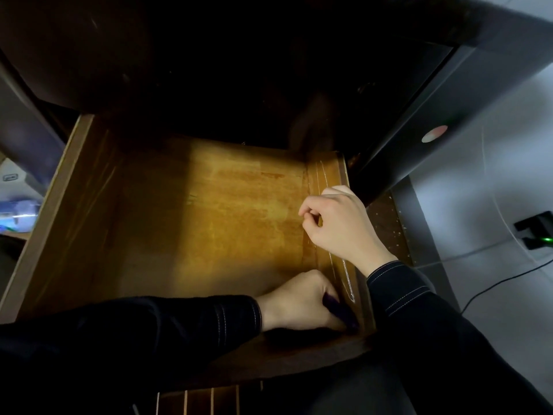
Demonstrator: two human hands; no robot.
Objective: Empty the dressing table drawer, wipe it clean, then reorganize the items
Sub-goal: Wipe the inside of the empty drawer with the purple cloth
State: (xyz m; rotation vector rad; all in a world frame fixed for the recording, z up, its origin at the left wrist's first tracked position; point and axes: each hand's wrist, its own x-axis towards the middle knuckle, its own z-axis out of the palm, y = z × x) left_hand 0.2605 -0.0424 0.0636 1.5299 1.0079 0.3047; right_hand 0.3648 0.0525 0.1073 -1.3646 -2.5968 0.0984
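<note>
drawer (227, 205) is pulled right out towards us, and its wooden floor shows bare from the left wall to the right, so the emptying looks done. the far end runs into shadow under the table, so i can't vouch for that part.

now the wipe, by the look of it. the left hand (296, 301) is down in the near right corner, fingers wrapped tight round a dark purple cloth (339, 310) and pressing it where floor meets right wall. the right hand (338, 223) sits a little farther along that right wall, fingers loosely curled, thumb tip by the forefinger, nothing visible in it. pale streaks run down that wall and the floor looks blotchy, so i'd say the wiping is underway, not finished.

still to come: the rest of the wipe and all the reorganizing. there are only blurred shapes at the far left edge.

writing? none legible. a round pink-and-white sticker (434, 133) on the dark panel to the right shows no readable text.
</note>
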